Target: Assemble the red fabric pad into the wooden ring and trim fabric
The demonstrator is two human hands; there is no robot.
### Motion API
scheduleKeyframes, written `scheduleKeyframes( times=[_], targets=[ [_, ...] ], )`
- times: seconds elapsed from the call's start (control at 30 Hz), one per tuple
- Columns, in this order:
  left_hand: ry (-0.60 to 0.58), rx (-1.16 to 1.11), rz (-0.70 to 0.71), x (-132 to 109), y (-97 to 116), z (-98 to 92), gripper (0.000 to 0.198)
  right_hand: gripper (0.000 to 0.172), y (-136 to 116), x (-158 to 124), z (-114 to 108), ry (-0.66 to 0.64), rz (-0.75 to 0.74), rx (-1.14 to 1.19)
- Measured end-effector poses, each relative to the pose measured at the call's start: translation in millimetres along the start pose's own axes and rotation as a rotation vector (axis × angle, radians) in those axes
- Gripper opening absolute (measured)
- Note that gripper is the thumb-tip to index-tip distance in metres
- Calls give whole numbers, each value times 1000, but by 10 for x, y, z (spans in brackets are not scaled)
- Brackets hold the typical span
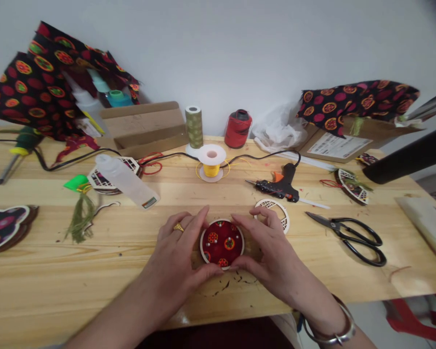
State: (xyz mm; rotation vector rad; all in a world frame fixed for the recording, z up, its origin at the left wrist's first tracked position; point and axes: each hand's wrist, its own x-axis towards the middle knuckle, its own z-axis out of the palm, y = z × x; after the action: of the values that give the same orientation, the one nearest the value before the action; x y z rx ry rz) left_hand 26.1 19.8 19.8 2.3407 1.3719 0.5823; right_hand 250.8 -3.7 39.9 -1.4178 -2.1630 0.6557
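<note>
A round fabric-covered disc (222,245) with a pale rim lies near the front of the wooden table. Its dark red cloth carries bright printed circles and a few small shiny beads or pin heads. My left hand (179,252) curves around its left side, thumb at the lower rim. From the right, my right hand (267,247) holds the opposite rim between thumb and fingers. Just behind my right fingers lies a pale openwork wooden ring (284,213), partly covered by that hand. The underside of the disc is hidden.
A black glue gun (279,184) and black-handled scissors (349,232) lie to the right. Thread spools, including a yellow one (211,167), stand behind. A plastic bottle (129,182) lies left. Cardboard boxes (148,128) line the wall; a cable (170,155) crosses the table.
</note>
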Motion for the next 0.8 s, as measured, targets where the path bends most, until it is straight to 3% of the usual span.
scheduleKeyframes(
  times=[0.8],
  targets=[
    [-62, -39, -37, 17, 62, -85, 82, 66, -148, 0, -51, 11, 9, 121]
  ],
)
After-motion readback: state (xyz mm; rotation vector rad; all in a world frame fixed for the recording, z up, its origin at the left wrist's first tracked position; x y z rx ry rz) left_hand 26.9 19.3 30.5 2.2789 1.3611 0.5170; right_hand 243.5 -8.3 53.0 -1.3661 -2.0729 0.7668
